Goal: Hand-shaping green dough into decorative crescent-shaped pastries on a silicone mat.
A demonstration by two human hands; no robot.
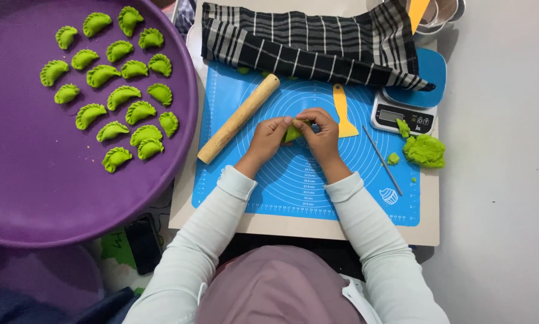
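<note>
A green dumpling (pixel 293 132) is pinched between the fingertips of the left hand (pixel 269 137) and the right hand (pixel 322 135), held just above the middle of the blue mat (pixel 293 180) on the bench (pixel 305 227). A rolling pin (pixel 238 119) is laid to the left on the mat, a yellow scraper (pixel 343 111) to the right. Finished dumplings (pixel 110 84) are set on the purple tray (pixel 53 198), and a lump of green dough (pixel 424 150) is seen near the scale (pixel 404 114).
</note>
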